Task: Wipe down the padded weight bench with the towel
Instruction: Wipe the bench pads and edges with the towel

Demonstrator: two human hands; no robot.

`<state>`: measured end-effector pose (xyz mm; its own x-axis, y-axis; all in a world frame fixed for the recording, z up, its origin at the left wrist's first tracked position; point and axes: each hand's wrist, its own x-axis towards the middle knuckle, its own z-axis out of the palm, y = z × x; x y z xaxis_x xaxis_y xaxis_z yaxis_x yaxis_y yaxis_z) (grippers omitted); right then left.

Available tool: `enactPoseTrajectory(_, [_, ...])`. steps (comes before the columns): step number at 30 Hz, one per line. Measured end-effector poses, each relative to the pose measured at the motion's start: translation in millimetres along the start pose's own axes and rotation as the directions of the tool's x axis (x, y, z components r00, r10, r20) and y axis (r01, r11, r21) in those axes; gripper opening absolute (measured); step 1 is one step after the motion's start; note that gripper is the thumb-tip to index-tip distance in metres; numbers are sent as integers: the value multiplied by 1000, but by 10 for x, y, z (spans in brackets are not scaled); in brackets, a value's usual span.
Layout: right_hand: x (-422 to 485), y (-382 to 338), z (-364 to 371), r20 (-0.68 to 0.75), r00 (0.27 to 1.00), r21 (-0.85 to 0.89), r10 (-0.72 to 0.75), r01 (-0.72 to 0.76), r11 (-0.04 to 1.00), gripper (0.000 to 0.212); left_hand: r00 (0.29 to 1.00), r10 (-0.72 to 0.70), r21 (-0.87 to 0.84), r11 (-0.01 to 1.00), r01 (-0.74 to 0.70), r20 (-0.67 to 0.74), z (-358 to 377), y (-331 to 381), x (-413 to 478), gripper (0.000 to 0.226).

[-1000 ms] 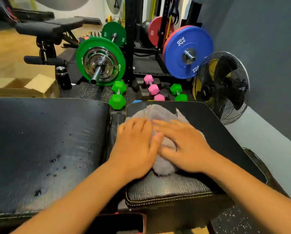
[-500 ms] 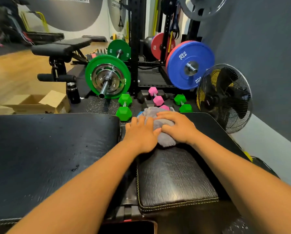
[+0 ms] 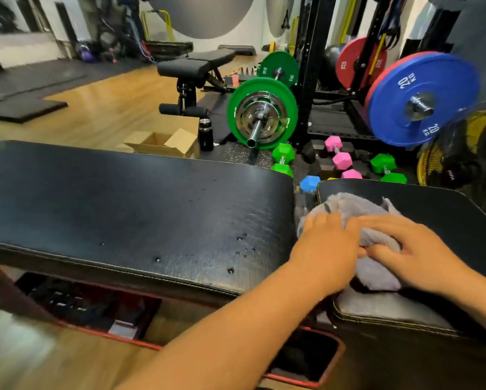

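The long padded tabletop (image 3: pixel 123 198), left, is judged not yet wiped; the smaller tabletop (image 3: pixel 433 209), right, is the part in hand. Nothing can be made out inside the open cardboard box (image 3: pixel 163 143) beyond. The grey towel (image 3: pixel 357 209) is pressed onto the smaller tabletop under both grips, left hand (image 3: pixel 326 249) and right hand (image 3: pixel 422 257), laid flat and unclenched. A leftward sweep over the droplets (image 3: pixel 241 237) is called for next.

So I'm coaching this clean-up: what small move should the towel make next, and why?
Probably slide the towel left onto the long pad: droplets sit near its right end, while the left hand and right hand press the towel on the short pad.
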<state>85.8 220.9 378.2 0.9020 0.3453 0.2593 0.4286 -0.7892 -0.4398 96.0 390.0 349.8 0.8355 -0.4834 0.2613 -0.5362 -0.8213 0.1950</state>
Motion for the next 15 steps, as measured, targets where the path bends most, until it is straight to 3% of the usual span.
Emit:
enactPoseTrajectory(3, [231, 55, 52, -53, 992, -80, 117, -121, 989, 41, 995, -76, -67, 994, 81, 69, 8, -81, 378, 46])
enactPoseTrajectory(5, [97, -74, 95, -93, 984, -106, 153, -163, 981, 41, 996, -36, -45, 998, 39, 76, -82, -78, 246, 46])
enactPoseTrajectory(9, [-579, -450, 192, -23, 999, -97, -23, 21, 995, 38, 996, 66, -53, 996, -69, -60, -156, 84, -770, 48])
enactPoseTrajectory(12, [-606, -422, 164, -4, 994, -83, -110, 110, 990, 39, 996, -10, -3, 1000, 9, -88, -50, 177, -954, 40])
enactPoseTrajectory(15, [-268, -415, 126, -100, 993, -4, 57, -58, 998, 53, 991, -107, 19, 994, 109, -75, -225, 198, -520, 41])
